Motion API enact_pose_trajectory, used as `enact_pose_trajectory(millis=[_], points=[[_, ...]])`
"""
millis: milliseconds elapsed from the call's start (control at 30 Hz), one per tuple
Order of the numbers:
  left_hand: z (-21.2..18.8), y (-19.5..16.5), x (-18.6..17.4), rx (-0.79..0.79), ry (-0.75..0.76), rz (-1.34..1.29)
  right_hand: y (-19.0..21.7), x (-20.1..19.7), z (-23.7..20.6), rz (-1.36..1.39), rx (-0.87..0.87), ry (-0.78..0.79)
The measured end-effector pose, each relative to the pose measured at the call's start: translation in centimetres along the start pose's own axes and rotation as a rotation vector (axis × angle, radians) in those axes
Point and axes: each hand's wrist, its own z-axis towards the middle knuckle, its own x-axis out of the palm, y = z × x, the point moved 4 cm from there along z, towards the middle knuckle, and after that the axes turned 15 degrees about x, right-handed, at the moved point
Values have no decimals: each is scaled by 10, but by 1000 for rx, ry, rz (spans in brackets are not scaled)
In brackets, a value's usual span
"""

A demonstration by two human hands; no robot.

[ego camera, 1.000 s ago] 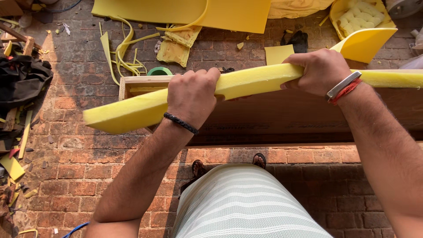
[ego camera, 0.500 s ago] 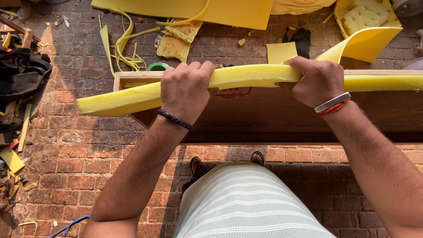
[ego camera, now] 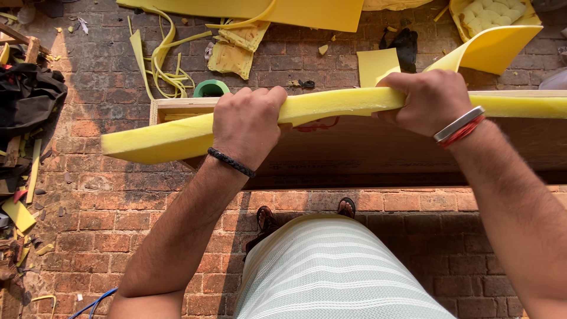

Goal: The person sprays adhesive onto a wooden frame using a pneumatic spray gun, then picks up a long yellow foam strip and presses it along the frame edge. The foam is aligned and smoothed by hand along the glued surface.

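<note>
From the head camera, looking straight down, the person stands on a red brick floor (ego camera: 118,224) with both arms stretched forward. The left hand (ego camera: 248,121) wraps over the top of a long yellow foam strip (ego camera: 159,139), fingers curled together and clamped round it, the foam squeezed thin under the grip. A dark braided band (ego camera: 231,162) sits on that wrist. The right hand (ego camera: 428,100) grips the same strip further along, fingers closed tight over the top edge; a silver bangle (ego camera: 459,123) and a red thread lie on its wrist. The strip runs across the picture from lower left to the right edge, held in the air just above a wooden frame (ego camera: 177,106), and its left end juts out past the frame's corner.

Beyond the frame, a green tape roll (ego camera: 211,88) lies on the bricks near tangled yellow foam trimmings (ego camera: 162,56). A large yellow foam sheet (ego camera: 307,12) lies along the top, and a curved foam piece (ego camera: 496,50) stands at upper right. A black cloth heap (ego camera: 26,97) rests at the left edge among scraps. Below, the person's striped pale green garment (ego camera: 331,272) fills the lower middle, with sandalled toes (ego camera: 266,218) peeping out above it
</note>
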Motion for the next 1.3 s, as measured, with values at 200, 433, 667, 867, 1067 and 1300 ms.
enact_pose_trajectory(millis=[200,433,667,867,1067,1300], points=[[0,-7,-2,-12,59,50,-10,0,5,159,-115,46],[-3,9,11,18,-99,100,7,4,-4,71,-10,-78],[-2,16,21,35,-145,132,14,1,-5,-5,45,-33],[-6,12,23,45,-193,161,36,-3,-7,-67,55,4],[-6,12,27,43,-219,174,73,14,14,-102,-21,-41],[3,25,33,-4,-73,113,76,20,30,-193,108,216]])
